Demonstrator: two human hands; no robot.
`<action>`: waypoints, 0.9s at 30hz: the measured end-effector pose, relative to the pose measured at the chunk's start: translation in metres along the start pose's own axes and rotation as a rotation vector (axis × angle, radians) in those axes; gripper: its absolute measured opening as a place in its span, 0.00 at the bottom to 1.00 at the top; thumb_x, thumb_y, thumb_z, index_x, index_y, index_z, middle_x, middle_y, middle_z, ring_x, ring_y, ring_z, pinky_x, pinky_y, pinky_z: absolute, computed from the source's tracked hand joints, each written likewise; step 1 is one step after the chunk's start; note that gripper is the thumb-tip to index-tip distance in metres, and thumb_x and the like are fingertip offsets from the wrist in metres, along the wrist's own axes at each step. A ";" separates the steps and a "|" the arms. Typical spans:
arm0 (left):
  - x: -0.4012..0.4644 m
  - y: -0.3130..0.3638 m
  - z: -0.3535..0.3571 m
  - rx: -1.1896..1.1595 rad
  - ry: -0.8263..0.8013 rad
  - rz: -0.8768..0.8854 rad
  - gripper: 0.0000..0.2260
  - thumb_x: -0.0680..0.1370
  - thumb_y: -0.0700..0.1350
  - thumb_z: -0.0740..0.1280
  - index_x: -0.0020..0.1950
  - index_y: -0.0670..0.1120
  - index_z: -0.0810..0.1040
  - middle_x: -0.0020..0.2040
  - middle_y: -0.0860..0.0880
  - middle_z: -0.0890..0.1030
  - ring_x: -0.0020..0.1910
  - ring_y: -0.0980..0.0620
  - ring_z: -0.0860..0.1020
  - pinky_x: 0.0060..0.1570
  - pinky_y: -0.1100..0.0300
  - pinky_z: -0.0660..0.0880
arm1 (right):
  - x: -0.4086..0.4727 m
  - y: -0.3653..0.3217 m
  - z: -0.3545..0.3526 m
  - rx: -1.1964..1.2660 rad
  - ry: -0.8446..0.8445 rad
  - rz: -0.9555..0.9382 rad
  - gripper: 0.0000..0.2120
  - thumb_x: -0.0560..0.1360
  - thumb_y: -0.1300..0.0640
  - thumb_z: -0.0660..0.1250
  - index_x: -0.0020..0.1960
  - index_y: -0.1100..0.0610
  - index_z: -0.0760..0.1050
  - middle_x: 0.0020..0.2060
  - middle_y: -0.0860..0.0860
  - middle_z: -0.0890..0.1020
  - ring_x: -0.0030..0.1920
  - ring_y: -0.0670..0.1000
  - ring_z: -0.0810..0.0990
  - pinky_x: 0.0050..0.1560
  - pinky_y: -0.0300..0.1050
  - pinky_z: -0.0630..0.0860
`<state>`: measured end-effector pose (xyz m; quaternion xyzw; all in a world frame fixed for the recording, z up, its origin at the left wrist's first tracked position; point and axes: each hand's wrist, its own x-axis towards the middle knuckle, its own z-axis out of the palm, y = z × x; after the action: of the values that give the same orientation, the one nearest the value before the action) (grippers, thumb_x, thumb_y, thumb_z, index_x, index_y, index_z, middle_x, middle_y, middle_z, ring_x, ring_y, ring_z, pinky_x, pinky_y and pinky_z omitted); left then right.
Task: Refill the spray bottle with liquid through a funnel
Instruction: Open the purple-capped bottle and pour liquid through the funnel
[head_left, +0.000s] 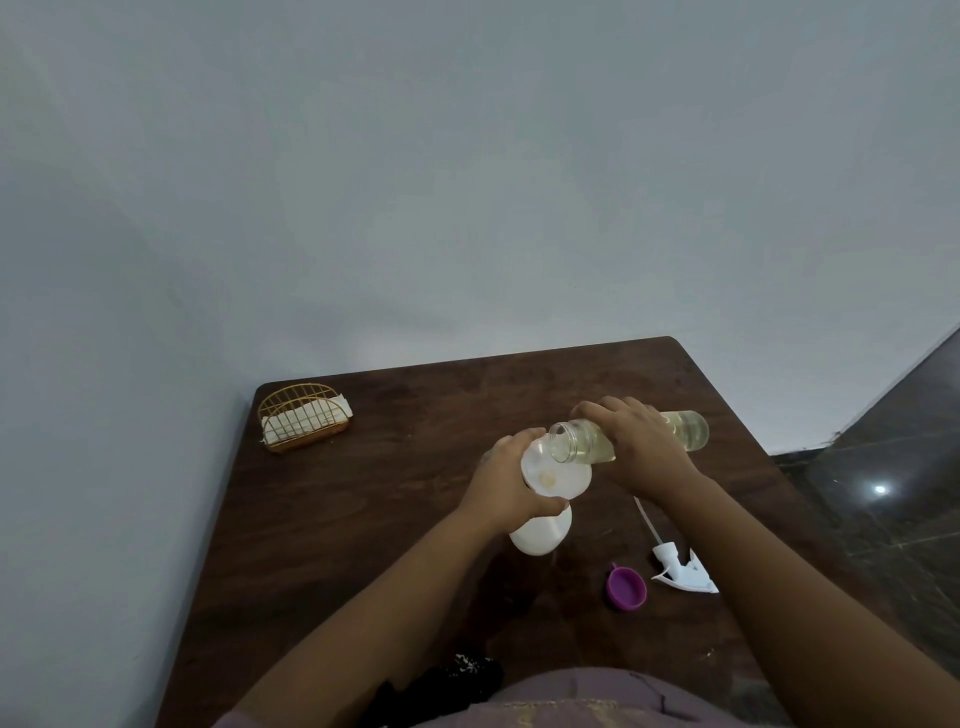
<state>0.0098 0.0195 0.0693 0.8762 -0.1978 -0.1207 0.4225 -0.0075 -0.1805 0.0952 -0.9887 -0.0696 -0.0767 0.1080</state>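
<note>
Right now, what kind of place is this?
Probably a home or small eatery corner, not a lab: a dark wooden table pushed against a plain wall, a wire napkin holder at its far corner, and a polished tiled floor.

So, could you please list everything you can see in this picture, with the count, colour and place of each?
spray bottle: one, white, upright at the table's middle, gripped near its top.
funnel: one, white, seated on top of the spray bottle.
clear bottle: one, holding pale yellow liquid, tipped with its open mouth over the funnel.
spray head: one, white, lying with its tube on the table, right of the spray bottle.
purple cap: one, lying open side up beside the spray head.
napkin holder: one, gold wire, white napkins inside, at the table's far left corner.
table: one, dark brown wood, against a pale wall.
left hand: holds the spray bottle's neck under the funnel.
right hand: grips the clear bottle.
</note>
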 end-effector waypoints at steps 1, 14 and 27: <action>0.000 0.000 0.000 -0.005 -0.001 0.000 0.37 0.64 0.53 0.80 0.71 0.54 0.69 0.64 0.52 0.76 0.61 0.52 0.74 0.60 0.50 0.75 | 0.000 0.000 0.000 0.003 0.001 -0.002 0.20 0.68 0.53 0.73 0.58 0.45 0.72 0.47 0.45 0.77 0.49 0.50 0.74 0.51 0.47 0.70; 0.001 0.000 -0.001 -0.021 0.001 0.007 0.36 0.64 0.52 0.80 0.70 0.54 0.70 0.63 0.53 0.76 0.61 0.52 0.74 0.60 0.51 0.75 | 0.000 0.000 -0.002 0.002 0.010 -0.002 0.20 0.68 0.54 0.73 0.58 0.45 0.73 0.48 0.45 0.77 0.49 0.51 0.74 0.51 0.46 0.68; 0.002 -0.002 0.001 -0.013 -0.002 0.008 0.37 0.64 0.52 0.80 0.71 0.53 0.70 0.64 0.52 0.76 0.62 0.52 0.74 0.61 0.49 0.75 | 0.000 -0.003 -0.004 -0.005 -0.005 -0.004 0.19 0.69 0.53 0.72 0.58 0.45 0.73 0.49 0.45 0.77 0.50 0.51 0.74 0.53 0.47 0.67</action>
<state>0.0115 0.0194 0.0672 0.8724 -0.2011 -0.1213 0.4286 -0.0089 -0.1790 0.0998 -0.9890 -0.0718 -0.0746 0.1052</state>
